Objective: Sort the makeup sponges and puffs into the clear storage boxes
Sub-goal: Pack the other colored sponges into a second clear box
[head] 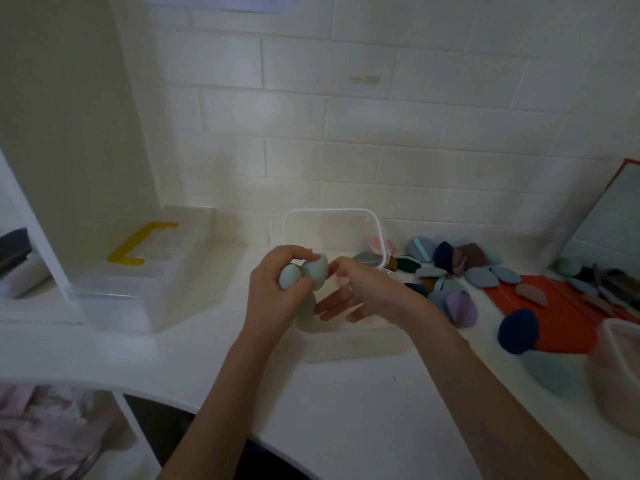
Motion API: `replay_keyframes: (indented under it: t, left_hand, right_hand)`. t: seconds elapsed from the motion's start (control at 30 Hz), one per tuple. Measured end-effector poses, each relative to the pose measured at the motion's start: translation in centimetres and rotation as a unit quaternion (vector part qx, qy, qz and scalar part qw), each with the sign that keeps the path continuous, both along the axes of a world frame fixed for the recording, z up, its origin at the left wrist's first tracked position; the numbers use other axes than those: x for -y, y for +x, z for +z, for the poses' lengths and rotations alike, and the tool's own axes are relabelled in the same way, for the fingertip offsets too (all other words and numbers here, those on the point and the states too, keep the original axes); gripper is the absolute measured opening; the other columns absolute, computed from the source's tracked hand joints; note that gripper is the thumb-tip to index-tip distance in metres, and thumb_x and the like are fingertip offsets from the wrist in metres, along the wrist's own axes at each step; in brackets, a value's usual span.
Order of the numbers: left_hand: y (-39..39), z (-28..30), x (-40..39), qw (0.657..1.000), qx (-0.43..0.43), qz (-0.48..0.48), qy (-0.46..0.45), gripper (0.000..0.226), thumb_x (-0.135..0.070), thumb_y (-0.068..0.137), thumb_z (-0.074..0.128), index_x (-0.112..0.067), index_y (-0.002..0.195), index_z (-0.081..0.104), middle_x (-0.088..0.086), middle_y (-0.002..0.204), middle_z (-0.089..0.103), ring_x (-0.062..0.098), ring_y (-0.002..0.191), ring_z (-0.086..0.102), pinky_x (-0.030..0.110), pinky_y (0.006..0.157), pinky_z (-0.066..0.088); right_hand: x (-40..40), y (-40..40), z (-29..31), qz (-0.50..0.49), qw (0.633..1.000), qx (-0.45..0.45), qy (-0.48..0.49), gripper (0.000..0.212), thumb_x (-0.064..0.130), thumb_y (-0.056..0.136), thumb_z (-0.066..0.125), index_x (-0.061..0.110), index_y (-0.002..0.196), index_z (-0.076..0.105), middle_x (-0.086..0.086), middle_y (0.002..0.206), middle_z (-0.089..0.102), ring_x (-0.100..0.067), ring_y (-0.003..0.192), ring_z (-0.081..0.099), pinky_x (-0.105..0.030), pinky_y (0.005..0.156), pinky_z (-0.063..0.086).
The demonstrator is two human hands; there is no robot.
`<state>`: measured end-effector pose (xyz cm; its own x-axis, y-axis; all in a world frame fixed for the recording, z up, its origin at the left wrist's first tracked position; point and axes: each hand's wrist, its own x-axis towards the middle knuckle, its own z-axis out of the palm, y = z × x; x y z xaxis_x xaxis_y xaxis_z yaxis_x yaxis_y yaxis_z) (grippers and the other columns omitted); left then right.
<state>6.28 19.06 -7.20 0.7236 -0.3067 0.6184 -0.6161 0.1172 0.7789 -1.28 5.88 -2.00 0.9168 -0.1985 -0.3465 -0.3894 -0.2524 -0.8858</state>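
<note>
Above a clear storage box (349,344) my left hand (273,289) grips two pale green egg-shaped sponges (313,268), and a third pale sponge (306,311) shows just below them. My right hand (363,292) is close beside, its index fingertip near the upper sponge and its other fingers stretched out loosely under it, holding nothing that I can make out. The box's clear lid (332,212) leans upright against the tiled wall behind. A pile of flat puffs (440,271) in blue, brown, purple and mustard lies to the right.
A clear box with a yellow handle (138,247) stands at the left by a white shelf upright. An orange mat (561,327) at the right carries more puffs and a dark blue puff (517,330). Another clear container (620,372) sits at the right edge, below a leaning mirror (609,216).
</note>
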Motion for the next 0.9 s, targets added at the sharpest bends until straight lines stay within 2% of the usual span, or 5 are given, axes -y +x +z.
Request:
replay_keyframes:
  t: [0.13,0.3,0.5,0.63,0.9]
  left_hand:
    - [0.1,0.0,0.1,1.000,0.023,-0.003,0.005,0.027,-0.026,0.061,0.052,-0.026,0.082,0.069,-0.003,0.089,0.065,0.009,0.087,0.061,0.023,0.075,0.049]
    - [0.1,-0.1,-0.2,0.999,0.031,-0.010,0.007,0.046,-0.026,0.066,0.050,-0.023,0.108,0.067,-0.006,0.085,0.071,0.011,0.079,0.065,0.024,0.070,0.051]
    - [0.9,-0.5,-0.8,0.996,0.040,0.079,0.027,0.020,-0.032,0.061,0.047,-0.024,0.057,0.066,0.002,0.062,0.063,0.014,0.073,0.054,0.040,0.070,0.044]
    - [1.7,-1.0,-1.1,0.990,0.030,0.107,0.087,0.030,-0.035,0.061,0.044,-0.017,0.053,0.067,0.005,0.060,0.063,0.021,0.075,0.057,0.061,0.081,0.041]
    - [1.1,-0.2,-1.4,0.981,0.070,0.108,0.144,0.036,-0.039,0.063,0.040,-0.018,0.053,0.068,-0.007,0.058,0.065,0.019,0.073,0.059,0.057,0.086,0.039]
  right_hand:
    - [0.1,-0.1,-0.2,0.010,1.000,0.021,-0.006,0.049,0.065,0.091,0.034,0.024,0.114,0.051,-0.009,0.092,0.075,-0.021,0.088,0.072,-0.033,0.075,0.050]
    - [0.1,0.1,-0.8,0.013,0.999,0.047,-0.019,0.038,0.049,0.095,0.046,0.014,0.110,0.050,-0.011,0.093,0.074,-0.023,0.088,0.072,-0.038,0.081,0.056]
    - [0.3,0.4,-1.2,0.007,0.998,0.044,-0.041,0.029,0.044,0.095,0.048,0.016,0.103,0.049,-0.009,0.096,0.073,-0.020,0.090,0.071,-0.040,0.084,0.056]
    - [0.3,0.5,-1.4,0.009,0.998,0.047,-0.051,0.023,0.043,0.095,0.047,0.020,0.096,0.048,-0.009,0.094,0.074,-0.020,0.090,0.071,-0.039,0.083,0.056]
    - [0.2,0.2,-0.9,0.010,0.990,0.071,-0.124,0.017,0.033,0.094,0.044,0.020,0.086,0.050,-0.008,0.078,0.068,-0.018,0.067,0.063,-0.028,0.062,0.048]
